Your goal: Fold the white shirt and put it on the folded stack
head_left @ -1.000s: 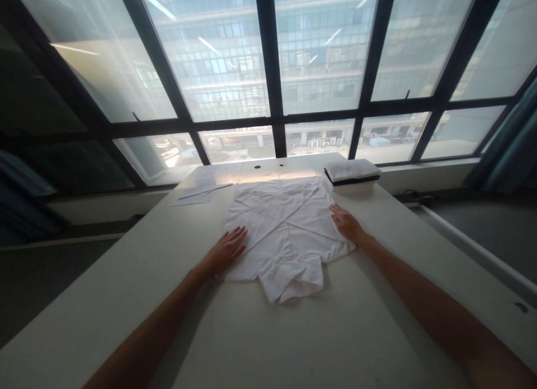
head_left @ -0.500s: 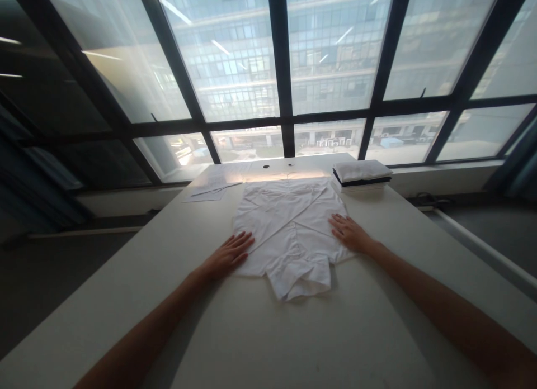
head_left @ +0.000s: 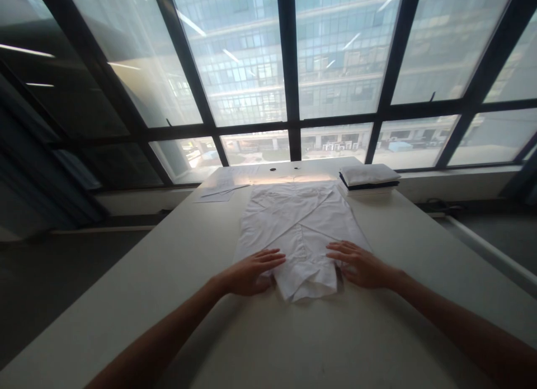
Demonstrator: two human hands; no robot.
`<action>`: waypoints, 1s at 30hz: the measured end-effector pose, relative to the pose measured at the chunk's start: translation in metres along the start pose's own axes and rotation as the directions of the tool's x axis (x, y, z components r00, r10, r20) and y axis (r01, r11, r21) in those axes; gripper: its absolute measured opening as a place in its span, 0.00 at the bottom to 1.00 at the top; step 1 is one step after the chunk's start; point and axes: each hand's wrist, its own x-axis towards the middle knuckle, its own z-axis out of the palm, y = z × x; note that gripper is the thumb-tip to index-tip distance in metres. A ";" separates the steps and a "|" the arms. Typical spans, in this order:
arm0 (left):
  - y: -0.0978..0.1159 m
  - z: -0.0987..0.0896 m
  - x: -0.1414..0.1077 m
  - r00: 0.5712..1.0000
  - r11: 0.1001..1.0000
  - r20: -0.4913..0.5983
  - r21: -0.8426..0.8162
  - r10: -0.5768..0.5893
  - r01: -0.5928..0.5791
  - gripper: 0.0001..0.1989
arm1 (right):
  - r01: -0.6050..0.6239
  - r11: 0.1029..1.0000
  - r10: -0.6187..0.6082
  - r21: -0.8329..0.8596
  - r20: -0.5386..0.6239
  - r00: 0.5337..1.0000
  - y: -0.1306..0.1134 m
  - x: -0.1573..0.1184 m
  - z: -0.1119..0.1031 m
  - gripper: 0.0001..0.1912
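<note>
A white garment (head_left: 293,221) lies spread on the white table (head_left: 184,255), its sides folded in and a narrower part pointing toward me. My left hand (head_left: 254,270) is over its near left edge, fingers extended toward the middle and thumb lower, near the table. Over the near right edge is my right hand (head_left: 361,263), its fingers also stretched inward and slightly apart. The narrow part of the garment lies between both hands. Whether the thumbs touch the cloth is hard to tell.
At the table's far right sits a stack of folded cloth (head_left: 369,176), white over dark. Sheets of paper (head_left: 220,192) lie at the far left. Large framed windows (head_left: 335,59) rise behind the table, with a dark curtain (head_left: 46,160) at the left.
Both hands have moved inward and nearer to me along the garment, from its outer sides to beside the narrow part. The view has shifted slightly.
</note>
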 end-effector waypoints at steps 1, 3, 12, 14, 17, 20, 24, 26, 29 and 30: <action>0.005 0.002 0.008 1.000 0.999 0.005 -0.036 0.020 -0.020 0.34 | 0.010 1.000 -0.010 0.010 -0.004 1.000 -0.005 0.002 0.002 0.32; 0.010 0.006 0.020 0.999 0.995 -0.010 -0.094 0.039 -0.039 0.30 | 0.026 0.999 -0.025 0.026 -0.033 0.999 -0.010 0.005 0.006 0.29; -0.006 0.024 0.033 0.937 0.894 -0.169 -0.390 -0.305 0.221 0.24 | -0.201 0.921 0.245 0.333 -0.098 0.965 -0.001 0.028 0.021 0.11; -0.012 0.030 0.037 0.884 0.816 -0.141 -0.470 -0.445 0.336 0.28 | -0.310 0.876 0.363 0.369 -0.082 0.928 0.004 0.037 0.024 0.17; -0.018 0.036 0.043 0.798 0.693 -0.112 -0.576 -0.593 0.434 0.30 | -0.385 0.804 0.467 0.453 -0.080 0.881 0.009 0.048 0.030 0.17; -0.018 0.037 0.050 0.750 0.666 -0.155 -0.596 -0.643 0.449 0.30 | -0.427 0.765 0.536 0.483 -0.110 0.837 0.010 0.054 0.036 0.13; -0.019 0.037 0.055 0.722 0.724 -0.253 -0.507 -0.644 0.469 0.26 | -0.507 0.783 0.586 0.359 -0.156 0.795 0.005 0.054 0.039 0.10; -0.021 0.040 0.057 0.689 0.738 -0.306 -0.451 -0.657 0.503 0.22 | -0.540 0.797 0.594 0.270 -0.183 0.784 0.001 0.053 0.039 0.11; -0.021 0.044 0.058 0.638 0.715 -0.329 -0.388 -0.697 0.581 0.16 | -0.555 0.818 0.576 0.154 -0.211 0.790 -0.005 0.051 0.042 0.19; -0.020 0.045 0.058 0.625 0.709 -0.334 -0.356 -0.705 0.609 0.16 | -0.553 0.824 0.567 0.125 -0.214 0.795 -0.007 0.050 0.043 0.20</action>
